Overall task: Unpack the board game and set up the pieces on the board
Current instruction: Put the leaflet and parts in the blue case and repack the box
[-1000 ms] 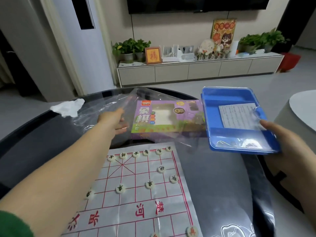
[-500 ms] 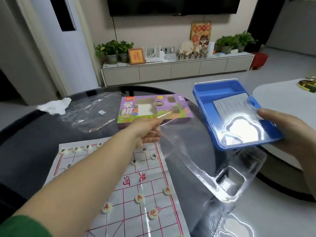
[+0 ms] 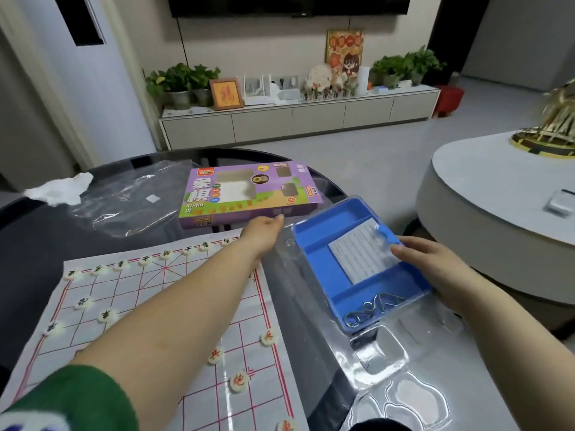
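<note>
The white xiangqi board (image 3: 174, 293) with red lines lies on the dark round table (image 3: 28, 244). Black-marked pieces (image 3: 107, 315) stand along its far side and red-marked pieces (image 3: 239, 382) on its near side. My left hand (image 3: 264, 231) reaches over the board's far right corner and pinches the far edge of a clear plastic tray (image 3: 381, 353), just short of the purple game box (image 3: 249, 194). My right hand (image 3: 429, 265) grips the right edge of a blue tray (image 3: 314, 259), thumb on top. That tray holds a printed sheet (image 3: 357, 253) and metal rings (image 3: 371, 306).
A clear plastic bag (image 3: 130, 200) and a crumpled white tissue (image 3: 62, 189) lie at the table's far left. A white round table (image 3: 504, 194) stands close on the right. A TV cabinet (image 3: 298, 119) with plants runs along the far wall.
My right hand has brought the blue tray down and nearer, over the table's right edge. My left hand moved right along the front of the purple box with the clear plastic tray.
</note>
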`<state>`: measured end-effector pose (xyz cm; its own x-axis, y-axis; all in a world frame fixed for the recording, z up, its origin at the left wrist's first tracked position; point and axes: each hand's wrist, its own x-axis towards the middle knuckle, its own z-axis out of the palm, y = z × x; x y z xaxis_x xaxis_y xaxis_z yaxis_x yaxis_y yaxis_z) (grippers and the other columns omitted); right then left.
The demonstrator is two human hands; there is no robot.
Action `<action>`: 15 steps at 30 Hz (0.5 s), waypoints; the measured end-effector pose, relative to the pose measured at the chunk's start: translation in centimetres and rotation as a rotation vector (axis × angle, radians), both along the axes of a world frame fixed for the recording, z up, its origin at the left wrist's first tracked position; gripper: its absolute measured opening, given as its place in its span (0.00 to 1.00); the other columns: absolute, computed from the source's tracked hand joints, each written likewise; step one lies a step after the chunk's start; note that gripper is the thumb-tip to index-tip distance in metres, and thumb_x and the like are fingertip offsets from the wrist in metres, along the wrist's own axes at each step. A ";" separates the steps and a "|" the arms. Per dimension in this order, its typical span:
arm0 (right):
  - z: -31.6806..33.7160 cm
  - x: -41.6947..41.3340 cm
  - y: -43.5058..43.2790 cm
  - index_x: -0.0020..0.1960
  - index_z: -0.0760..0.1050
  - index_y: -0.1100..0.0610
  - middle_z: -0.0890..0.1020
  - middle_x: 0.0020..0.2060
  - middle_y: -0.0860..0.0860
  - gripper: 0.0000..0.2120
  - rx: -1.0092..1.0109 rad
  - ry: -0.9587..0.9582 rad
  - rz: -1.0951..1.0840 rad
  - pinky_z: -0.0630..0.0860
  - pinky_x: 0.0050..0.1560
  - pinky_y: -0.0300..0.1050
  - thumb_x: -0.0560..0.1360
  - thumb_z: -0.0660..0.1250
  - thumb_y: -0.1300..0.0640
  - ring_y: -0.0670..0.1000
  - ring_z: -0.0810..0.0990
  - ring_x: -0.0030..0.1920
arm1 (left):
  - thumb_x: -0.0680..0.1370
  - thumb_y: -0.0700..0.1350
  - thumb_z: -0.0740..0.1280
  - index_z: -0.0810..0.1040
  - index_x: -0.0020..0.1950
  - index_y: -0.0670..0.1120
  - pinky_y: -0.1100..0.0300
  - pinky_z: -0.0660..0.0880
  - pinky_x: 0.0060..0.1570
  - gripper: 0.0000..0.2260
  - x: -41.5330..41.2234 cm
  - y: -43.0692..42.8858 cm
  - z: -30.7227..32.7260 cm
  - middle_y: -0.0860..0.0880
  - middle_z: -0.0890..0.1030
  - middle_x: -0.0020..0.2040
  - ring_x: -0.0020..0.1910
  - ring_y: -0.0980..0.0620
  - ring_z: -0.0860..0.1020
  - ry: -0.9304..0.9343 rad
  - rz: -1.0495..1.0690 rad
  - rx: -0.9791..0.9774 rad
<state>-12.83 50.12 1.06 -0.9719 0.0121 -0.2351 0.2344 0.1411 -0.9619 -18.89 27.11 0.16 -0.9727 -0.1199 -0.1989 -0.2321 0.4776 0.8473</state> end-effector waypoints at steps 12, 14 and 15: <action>-0.4 -1.3 -2.5 0.62 0.73 0.59 0.78 0.52 0.54 0.15 0.733 0.212 0.049 0.69 0.48 0.45 0.77 0.58 0.58 0.52 0.73 0.51 | 0.80 0.54 0.50 0.48 0.75 0.47 0.54 0.42 0.71 0.25 2.0 2.1 -1.9 0.49 0.50 0.76 0.74 0.51 0.47 0.131 -0.425 -0.700; -0.9 -1.5 -2.4 0.63 0.73 0.59 0.76 0.59 0.55 0.16 0.884 0.231 0.077 0.67 0.57 0.48 0.78 0.57 0.57 0.56 0.70 0.59 | 0.81 0.54 0.49 0.46 0.75 0.47 0.54 0.40 0.71 0.25 2.1 2.0 -2.1 0.50 0.47 0.76 0.75 0.52 0.44 0.123 -0.434 -0.710; -1.1 -1.6 -2.3 0.63 0.72 0.58 0.75 0.62 0.54 0.16 0.919 0.225 0.089 0.64 0.61 0.47 0.78 0.57 0.56 0.57 0.68 0.62 | 0.81 0.54 0.49 0.46 0.75 0.47 0.55 0.39 0.71 0.25 2.1 1.9 -2.2 0.50 0.47 0.76 0.75 0.52 0.44 0.126 -0.435 -0.711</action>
